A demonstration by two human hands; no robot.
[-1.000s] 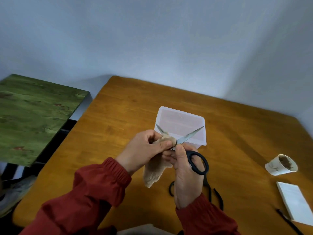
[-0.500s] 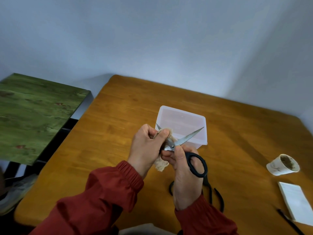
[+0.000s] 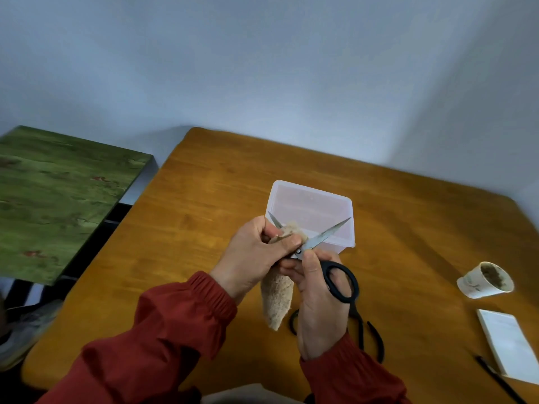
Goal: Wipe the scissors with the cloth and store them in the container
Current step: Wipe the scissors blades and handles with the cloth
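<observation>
My right hand [image 3: 318,304] grips a pair of black-handled scissors [image 3: 339,282] by the handle, blades spread apart and pointing away from me. My left hand [image 3: 253,258] pinches a beige cloth [image 3: 275,298] around the left blade near the pivot; the blade's tip sticks out above my fingers and the rest of the cloth hangs down. The right blade is bare. Just behind the blades stands a translucent white plastic container [image 3: 310,196], with nothing visible inside. A second pair of black-handled scissors [image 3: 367,335] lies on the table, partly hidden under my right hand.
All of this is over a wooden table [image 3: 204,199]. At the right lie a tipped paper cup [image 3: 485,279], a white notepad [image 3: 509,346] and a black pen [image 3: 495,377]. A green-topped surface [image 3: 55,196] stands to the left, past the table's edge.
My left hand slid the cloth up the left blade and back toward the pivot, and more of the cloth hangs below my hands again. The right hand has kept the scissors in place.
</observation>
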